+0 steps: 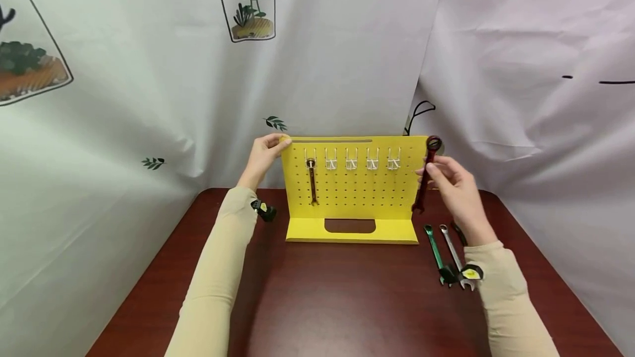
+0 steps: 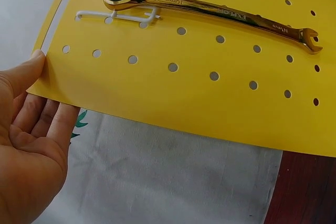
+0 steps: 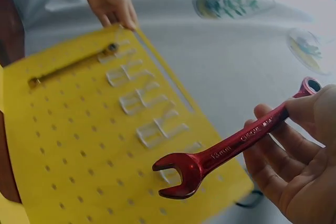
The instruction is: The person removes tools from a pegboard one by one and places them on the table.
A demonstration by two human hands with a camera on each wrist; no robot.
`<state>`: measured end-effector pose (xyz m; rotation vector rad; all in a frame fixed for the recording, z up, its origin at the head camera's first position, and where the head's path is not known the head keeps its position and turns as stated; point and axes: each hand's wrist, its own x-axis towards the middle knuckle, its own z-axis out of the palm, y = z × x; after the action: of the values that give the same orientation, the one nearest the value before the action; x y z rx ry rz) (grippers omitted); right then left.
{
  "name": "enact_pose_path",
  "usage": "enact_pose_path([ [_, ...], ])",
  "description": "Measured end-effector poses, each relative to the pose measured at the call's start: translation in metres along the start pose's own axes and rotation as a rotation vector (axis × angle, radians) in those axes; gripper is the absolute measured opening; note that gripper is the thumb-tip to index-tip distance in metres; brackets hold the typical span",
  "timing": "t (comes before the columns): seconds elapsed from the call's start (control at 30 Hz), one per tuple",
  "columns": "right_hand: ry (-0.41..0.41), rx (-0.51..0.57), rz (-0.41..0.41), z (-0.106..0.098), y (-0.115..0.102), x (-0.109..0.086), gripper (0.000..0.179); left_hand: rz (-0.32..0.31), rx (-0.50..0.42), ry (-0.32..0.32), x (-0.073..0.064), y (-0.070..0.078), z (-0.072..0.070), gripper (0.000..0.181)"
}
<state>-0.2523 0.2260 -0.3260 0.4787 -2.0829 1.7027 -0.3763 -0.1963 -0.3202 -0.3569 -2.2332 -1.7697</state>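
Observation:
My left hand [image 1: 266, 154] pinches the upper left corner of a yellow pegboard [image 1: 357, 194], thumb in front and fingers behind, as the left wrist view shows. From the leftmost white hook [image 2: 113, 14] hangs a gold combination wrench [image 2: 220, 13] by its ring end. At the board's right edge, my right hand [image 1: 453, 186] holds a red combination wrench [image 3: 231, 150] between thumb and fingers. Its ring end [image 1: 434, 143] points up and its open end down, in front of the board's edge in the head view. Several white hooks [image 1: 351, 160] to the right of the gold wrench carry nothing.
On the dark red table [image 1: 347, 302], right of the board, lie a green wrench [image 1: 434, 249] and a silver wrench [image 1: 451, 249]. A dark wrench [image 1: 459, 233] is partly hidden by my right forearm. A white printed curtain [image 1: 347, 70] hangs behind the table.

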Motion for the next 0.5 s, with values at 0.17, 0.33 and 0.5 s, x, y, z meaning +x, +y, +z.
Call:
enact_pose_path([
  [0.17,0.051,0.050,0.001,-0.031,0.004,-0.006,0.022,-0.006,0.026,0.010,-0.001,0.001,0.000,0.037],
  [0.33,0.119,0.118,0.028,-0.062,0.008,-0.015,0.021,-0.009,0.014,0.009,-0.004,-0.002,0.002,0.037],
  [0.5,0.164,0.123,0.052,-0.089,0.013,-0.023,0.023,0.013,0.016,0.037,-0.002,-0.002,0.003,0.037],
])
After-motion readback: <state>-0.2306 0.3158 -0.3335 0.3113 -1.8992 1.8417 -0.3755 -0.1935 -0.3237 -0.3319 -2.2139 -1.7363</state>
